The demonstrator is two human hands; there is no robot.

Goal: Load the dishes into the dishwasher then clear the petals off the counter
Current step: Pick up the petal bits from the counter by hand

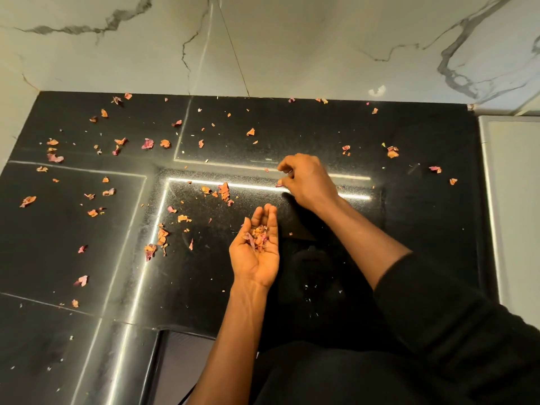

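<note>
Dozens of petals (147,143) on desk (423,214), esp. 9–12 o'clock. Our left hand (257,252) spread, cupping pile (258,235); right hand (306,182) pinches a petal (279,185). Risk: if we tilt palm, pile spills.

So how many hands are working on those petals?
2. The left hand is cupped palm-up over the black counter, carrying a pile of petals. The right hand is just beyond it, pinching a petal at the surface. No others seem hidden.
</note>
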